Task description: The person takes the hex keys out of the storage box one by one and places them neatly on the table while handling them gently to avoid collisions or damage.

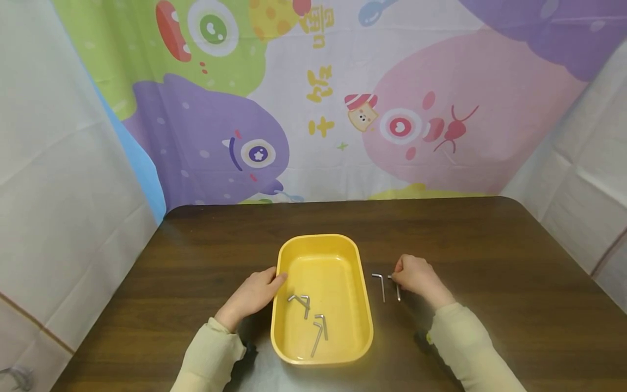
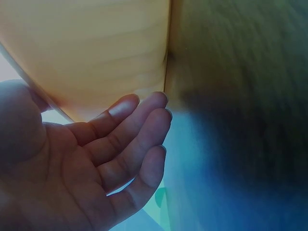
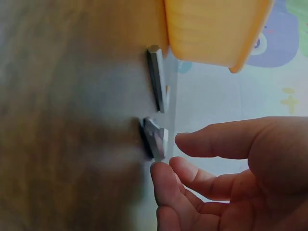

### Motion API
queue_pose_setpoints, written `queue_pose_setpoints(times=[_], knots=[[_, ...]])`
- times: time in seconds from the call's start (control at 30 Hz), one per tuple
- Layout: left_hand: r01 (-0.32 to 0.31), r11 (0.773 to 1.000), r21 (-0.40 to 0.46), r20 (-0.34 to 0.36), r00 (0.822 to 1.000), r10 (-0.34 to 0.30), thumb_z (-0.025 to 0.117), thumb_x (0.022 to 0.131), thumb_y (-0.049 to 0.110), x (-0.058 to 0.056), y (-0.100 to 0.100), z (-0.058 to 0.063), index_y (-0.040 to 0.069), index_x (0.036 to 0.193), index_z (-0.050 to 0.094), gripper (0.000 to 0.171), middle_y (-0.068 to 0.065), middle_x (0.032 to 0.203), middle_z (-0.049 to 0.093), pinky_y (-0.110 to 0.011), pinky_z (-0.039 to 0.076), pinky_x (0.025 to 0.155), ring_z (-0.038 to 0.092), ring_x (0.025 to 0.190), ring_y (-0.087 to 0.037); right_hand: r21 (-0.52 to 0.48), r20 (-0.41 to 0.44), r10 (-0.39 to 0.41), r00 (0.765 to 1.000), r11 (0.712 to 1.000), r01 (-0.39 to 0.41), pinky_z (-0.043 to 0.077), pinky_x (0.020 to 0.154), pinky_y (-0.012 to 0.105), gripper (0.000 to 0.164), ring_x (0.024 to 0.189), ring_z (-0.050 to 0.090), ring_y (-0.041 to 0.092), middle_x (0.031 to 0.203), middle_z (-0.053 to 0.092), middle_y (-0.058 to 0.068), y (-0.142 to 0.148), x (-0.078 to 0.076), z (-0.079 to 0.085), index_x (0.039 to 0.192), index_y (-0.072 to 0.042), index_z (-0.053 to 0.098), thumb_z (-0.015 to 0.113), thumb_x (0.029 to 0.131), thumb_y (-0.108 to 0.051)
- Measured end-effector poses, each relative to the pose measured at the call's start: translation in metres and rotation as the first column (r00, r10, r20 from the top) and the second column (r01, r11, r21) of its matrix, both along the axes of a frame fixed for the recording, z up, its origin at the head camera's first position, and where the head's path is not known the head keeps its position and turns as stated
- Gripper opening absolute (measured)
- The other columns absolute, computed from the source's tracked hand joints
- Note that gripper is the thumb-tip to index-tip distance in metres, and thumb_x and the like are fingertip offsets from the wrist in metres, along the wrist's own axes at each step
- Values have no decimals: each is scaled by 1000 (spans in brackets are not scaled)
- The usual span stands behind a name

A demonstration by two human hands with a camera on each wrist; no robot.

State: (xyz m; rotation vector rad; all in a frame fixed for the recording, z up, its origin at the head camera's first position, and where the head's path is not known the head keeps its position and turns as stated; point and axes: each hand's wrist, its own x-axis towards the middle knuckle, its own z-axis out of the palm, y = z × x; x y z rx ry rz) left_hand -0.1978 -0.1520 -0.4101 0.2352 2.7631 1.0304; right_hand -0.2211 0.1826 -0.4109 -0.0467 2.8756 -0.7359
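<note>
Hex key of silver metal, L-shaped, lies on a dark brown wooden table, right of centre in the lower half of the frame. The right hand reaches in from the lower right, its fingertips right at the upper, bent end of this key. In the right wrist view its thumb and fingers are slightly parted, with the key at the tips; whether they touch it I cannot tell.

A second loose key lies just to the left, between that hand and a yellow tray at lower centre. The left hand, coming from the lower left, holds the tray's left side, thumb over the rim and fingers along the outer wall. Four more keys lie inside the tray, toward its lower left. Across the top hangs a cloth printed with cartoon creatures.
</note>
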Motion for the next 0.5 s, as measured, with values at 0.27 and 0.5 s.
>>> queue_pose_setpoints(times=[0.27,0.5], knots=[[-2,1000,-4,12,1000,2,44,95,34,0,0,-1,11,97,59,28,0,73,56,-30,41,64,51,67,-13,13,-59,4,998,1000,-4,39,56,30,15,61,52,17,68,57,4,1,-1,6,79,-4,55,60,81,-18],[0,1000,-9,12,1000,0,44,95,34,0,0,-1,10,97,58,28,0,72,56,-29,40,64,51,66,-13,11,-100,17,995,1000,-16,38,57,31,15,63,48,19,74,56,5,-5,4,17,82,-5,55,59,82,-19]])
